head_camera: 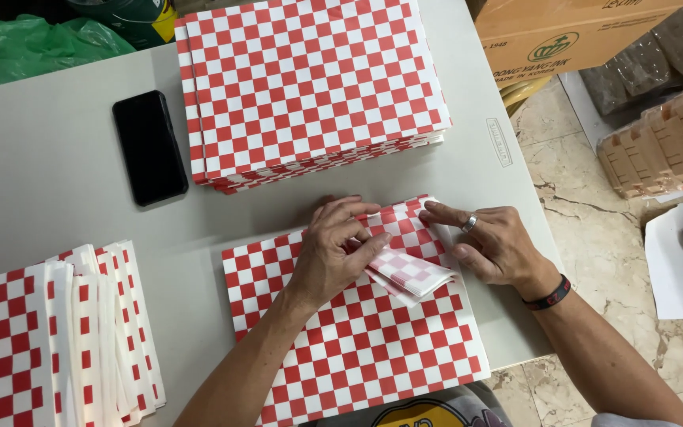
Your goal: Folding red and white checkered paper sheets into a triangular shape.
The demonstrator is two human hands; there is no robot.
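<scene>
— Where's the sheet being folded?

— The checkered paper sheet (357, 332) lies at the table's (41, 174) near edge, its far right corner turned over into a folded flap (409, 273).

— And the hands?

— The left hand (333, 253) has its grip clamped on the flap, thumb on top. The right hand (496, 245) presses flat beside it, fingers together.

— Anything else?

— A stack of sheets (310, 87) toward the far edge, a black phone (149, 146) left of it, folded sheets (57, 332) at the near left corner.

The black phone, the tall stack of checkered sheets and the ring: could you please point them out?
black phone (149, 147), head view, middle of its dark screen.
stack of checkered sheets (310, 79), head view, centre of the top sheet.
ring (469, 223), head view, band on a right-hand finger.
</scene>
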